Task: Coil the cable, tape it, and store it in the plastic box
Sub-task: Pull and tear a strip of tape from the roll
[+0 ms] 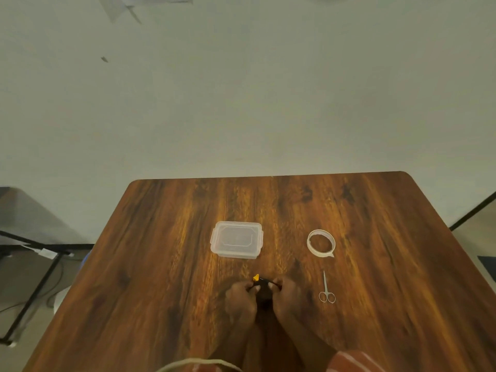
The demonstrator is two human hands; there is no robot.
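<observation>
Head view: I see both hands, left (240, 298) and right (285, 298), pinching cable (264, 287); lidded box (236, 239) at 12, tape (321, 242) and scissors (326, 289) at 2–3.

The light is dim and warm, and my view is soft throughout. A mild sheen runs down the middle of the wooden table (375, 251). My hands cast a dark shadow between them. Wide-angle distortion splays the table's edges outward.

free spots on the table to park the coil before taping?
Bare wood left of the plastic box, along the far edge behind it, and right of the tape roll and scissors. Crowded: the centre, where both hands hold the cable in front of the box.
</observation>
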